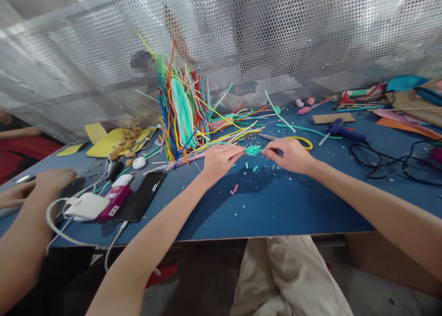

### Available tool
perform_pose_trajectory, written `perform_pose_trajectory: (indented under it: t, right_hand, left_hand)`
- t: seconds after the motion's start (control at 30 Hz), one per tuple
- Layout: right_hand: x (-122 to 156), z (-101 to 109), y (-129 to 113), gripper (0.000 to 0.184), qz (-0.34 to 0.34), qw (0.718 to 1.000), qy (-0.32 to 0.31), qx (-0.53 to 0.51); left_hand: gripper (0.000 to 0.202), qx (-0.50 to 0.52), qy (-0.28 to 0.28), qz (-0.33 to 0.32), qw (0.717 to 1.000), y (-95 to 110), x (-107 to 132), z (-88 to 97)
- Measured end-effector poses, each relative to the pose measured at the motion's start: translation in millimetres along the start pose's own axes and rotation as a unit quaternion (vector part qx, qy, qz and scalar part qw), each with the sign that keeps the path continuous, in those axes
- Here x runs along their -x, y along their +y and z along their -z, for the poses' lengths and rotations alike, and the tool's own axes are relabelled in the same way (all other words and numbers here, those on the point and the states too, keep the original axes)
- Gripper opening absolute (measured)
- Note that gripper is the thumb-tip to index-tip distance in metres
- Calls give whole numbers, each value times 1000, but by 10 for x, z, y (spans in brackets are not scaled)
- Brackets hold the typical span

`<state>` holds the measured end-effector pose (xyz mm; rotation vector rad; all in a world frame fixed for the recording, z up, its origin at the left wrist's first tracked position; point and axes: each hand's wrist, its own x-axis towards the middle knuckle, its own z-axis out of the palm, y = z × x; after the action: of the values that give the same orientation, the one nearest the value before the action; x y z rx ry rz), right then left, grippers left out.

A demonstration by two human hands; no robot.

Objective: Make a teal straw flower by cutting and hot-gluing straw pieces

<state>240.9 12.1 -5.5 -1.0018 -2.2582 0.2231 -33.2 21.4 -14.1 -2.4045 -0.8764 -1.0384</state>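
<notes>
My left hand [223, 162] pinches a small teal cluster of short fuzzy pipe cleaner pieces [253, 150] just above the blue table. To its right, my right hand [288, 155] has thumb and forefinger closed close to the cluster's end; whatever they hold is too small to make out. Scissors with yellow handles [307, 143] lie behind my right hand, partly hidden by it. Cut teal bits [255, 169] and a pink piece [235, 188] are scattered on the table below my hands.
A tall bundle of coloured pipe cleaners [183, 109] stands behind my left hand. At left are a black phone [141, 196], a white charger [86, 206] with cables, and another person's hand [55, 180]. A blue glue gun [345, 131] with black cord lies right.
</notes>
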Motion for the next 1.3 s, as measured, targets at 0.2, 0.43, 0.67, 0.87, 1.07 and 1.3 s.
perform_pose_trajectory:
  t: [0.2, 0.43, 0.67, 0.87, 1.07, 1.3]
  right_hand:
    - [16, -2, -27, 27, -12, 998, 57, -6]
    - [15, -5, -79, 21, 18, 996, 81, -34]
    - [7, -19, -46, 20, 33, 996, 74, -35]
    - [-7, -34, -24, 20, 71, 996, 56, -11]
    - [-3, -26, -13, 20, 83, 996, 38, 6]
    - [5, -38, 1, 17, 93, 994, 52, 18]
  left_hand:
    - [18, 8, -13, -4, 1000, 5, 5, -2]
    - [19, -13, -17, -14, 1000, 36, -5, 11]
    - [18, -25, -8, -35, 999, 36, -1, 22]
    - [20, -32, 2, -48, 998, 30, 5, 37]
    - [17, -38, 16, -52, 998, 61, -3, 49]
    - [17, -53, 7, -36, 998, 54, 16, 59]
